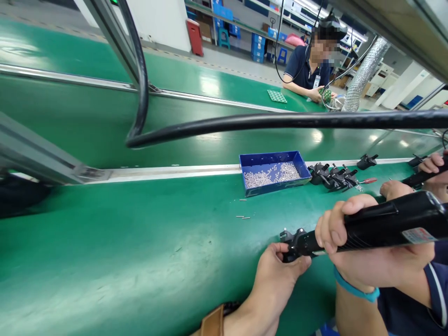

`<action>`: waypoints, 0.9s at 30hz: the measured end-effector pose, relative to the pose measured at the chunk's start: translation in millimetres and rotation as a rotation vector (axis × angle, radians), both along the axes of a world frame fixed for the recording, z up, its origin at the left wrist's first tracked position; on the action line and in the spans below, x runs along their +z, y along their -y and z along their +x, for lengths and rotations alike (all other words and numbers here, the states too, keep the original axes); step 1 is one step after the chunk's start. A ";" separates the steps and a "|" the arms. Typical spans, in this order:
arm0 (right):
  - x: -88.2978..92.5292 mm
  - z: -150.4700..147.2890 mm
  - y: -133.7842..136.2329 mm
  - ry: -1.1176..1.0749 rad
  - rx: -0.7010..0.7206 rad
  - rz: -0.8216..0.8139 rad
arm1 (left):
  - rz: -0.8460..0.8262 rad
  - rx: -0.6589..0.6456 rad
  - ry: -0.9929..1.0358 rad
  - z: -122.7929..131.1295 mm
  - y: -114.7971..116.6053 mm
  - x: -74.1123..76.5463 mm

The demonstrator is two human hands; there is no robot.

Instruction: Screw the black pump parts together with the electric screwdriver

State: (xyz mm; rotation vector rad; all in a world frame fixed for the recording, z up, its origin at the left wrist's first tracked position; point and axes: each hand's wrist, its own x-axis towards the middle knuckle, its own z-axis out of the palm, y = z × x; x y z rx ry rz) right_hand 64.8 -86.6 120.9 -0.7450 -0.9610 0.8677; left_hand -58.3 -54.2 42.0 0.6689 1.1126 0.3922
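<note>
Screwdriver point(385, 224) gripped by right hand point(353, 259); left hand point(276, 280) pinches black part point(292, 237) (on green belt point(140, 242)).

No text readable. Label point(418, 234) on black power screwdriver point(381, 225): white with red mark, print too blurred to read. Badge point(317, 81) on co-worker point(301, 65) chest: too small to read.

The electric screwdriver point(385, 224) in the right hand point(350, 254) is showing matt black ribbed plastic with a glossy label; the small black part point(292, 240) in the left hand point(276, 275) is looking like dull moulded plastic; the green bench mat point(140, 261) is gleaming smooth, scuffed pale at seven o'clock; the blue tray point(276, 187) at twelve o'clock of the hands is shining as glossy plastic, its screws point(273, 175) glinting bright metal; the duct point(366, 70) at two o'clock is showing crinkled silver foil.
</note>
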 end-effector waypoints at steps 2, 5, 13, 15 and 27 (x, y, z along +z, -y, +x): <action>-0.9 2.0 0.1 -0.017 0.025 0.000 | 0.026 0.000 -0.034 4.2 1.2 -0.8; -1.9 6.0 0.2 -0.033 0.048 -0.004 | 0.063 -0.045 -0.077 8.1 0.9 -4.7; -7.9 11.8 -1.4 -0.012 0.159 0.034 | 0.147 -0.197 -0.048 6.0 -10.8 -2.9; -8.4 11.3 -0.8 -0.014 0.161 0.029 | 0.150 -0.172 -0.037 6.1 -12.2 0.0; -7.3 21.6 -9.8 0.040 0.177 0.094 | 0.124 -0.258 0.051 5.3 -18.5 -8.9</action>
